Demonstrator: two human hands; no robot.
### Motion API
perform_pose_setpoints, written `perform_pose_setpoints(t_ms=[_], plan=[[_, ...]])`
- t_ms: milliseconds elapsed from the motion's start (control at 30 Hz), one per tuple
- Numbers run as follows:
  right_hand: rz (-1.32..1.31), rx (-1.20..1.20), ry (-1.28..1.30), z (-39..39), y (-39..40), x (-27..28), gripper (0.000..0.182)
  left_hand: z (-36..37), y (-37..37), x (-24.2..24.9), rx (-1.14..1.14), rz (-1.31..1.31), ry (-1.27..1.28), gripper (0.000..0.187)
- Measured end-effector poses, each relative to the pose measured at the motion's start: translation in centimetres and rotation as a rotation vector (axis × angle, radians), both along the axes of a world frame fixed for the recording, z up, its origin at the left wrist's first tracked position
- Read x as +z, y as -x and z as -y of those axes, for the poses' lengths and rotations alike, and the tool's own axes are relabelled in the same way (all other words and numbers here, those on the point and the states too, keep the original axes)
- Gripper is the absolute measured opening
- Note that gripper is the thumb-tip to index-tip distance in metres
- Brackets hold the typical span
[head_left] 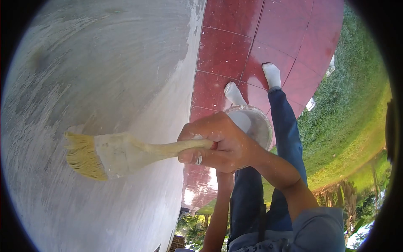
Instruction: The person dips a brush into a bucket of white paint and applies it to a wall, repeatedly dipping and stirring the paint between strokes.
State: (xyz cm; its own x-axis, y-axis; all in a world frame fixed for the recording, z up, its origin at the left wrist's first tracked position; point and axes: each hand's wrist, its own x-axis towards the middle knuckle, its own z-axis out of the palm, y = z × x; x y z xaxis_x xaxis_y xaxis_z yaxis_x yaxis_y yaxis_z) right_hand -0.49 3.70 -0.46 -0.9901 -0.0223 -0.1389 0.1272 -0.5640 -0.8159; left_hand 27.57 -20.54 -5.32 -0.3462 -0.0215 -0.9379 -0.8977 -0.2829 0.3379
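Observation:
My right hand [222,140] is closed around the pale handle of a wide paintbrush [121,153]. The yellowish bristles [86,155] point left, right at the grey wall surface, with their tips splayed. White specks mark my thumb and fingers. Behind my right hand, a bucket [264,122] with whitish liquid inside shows its spattered round rim, in front of my legs. My left forearm [220,206] reaches up to the bucket. The left hand itself is hidden behind my right hand.
The wall [126,75] fills the left side, with streaky white and grey patches. Glossy red floor tiles [226,46] run along it, dotted with white drops. My feet in white socks [272,74] stand on the tiles. Grass [357,84] borders the floor on the right.

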Motion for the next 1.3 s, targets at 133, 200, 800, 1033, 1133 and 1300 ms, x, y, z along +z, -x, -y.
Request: perform_pose_setpoints(t_ms=[133,200,800,1033,1133,1300], plan=[[0.227,0.063,-0.026,2.1,2.8,-11.5,0.034,-1.9,2.3,1.5,0.093,0.024,0.108,0.043],[0.398,0.024,-0.102,2.9,3.0,-21.0,0.036,-1.7,2.2,1.4,0.114,0.012,0.090,0.045],[0.501,0.139,-0.519,0.7,0.1,-10.3,0.028,-2.0,1.6,0.6,0.098,0.059,0.106,0.038],[0.679,0.190,-0.144,0.4,-2.4,-18.9,0.025,-2.3,1.5,0.9,0.074,0.060,0.110,0.039],[0.677,0.172,-0.597,3.1,-1.4,-29.0,0.026,-1.9,0.6,0.4,0.063,0.074,0.106,0.040],[0.528,0.313,-0.673,5.1,1.3,-20.3,0.028,-2.0,-0.1,0.0,0.089,0.088,0.129,0.041]])
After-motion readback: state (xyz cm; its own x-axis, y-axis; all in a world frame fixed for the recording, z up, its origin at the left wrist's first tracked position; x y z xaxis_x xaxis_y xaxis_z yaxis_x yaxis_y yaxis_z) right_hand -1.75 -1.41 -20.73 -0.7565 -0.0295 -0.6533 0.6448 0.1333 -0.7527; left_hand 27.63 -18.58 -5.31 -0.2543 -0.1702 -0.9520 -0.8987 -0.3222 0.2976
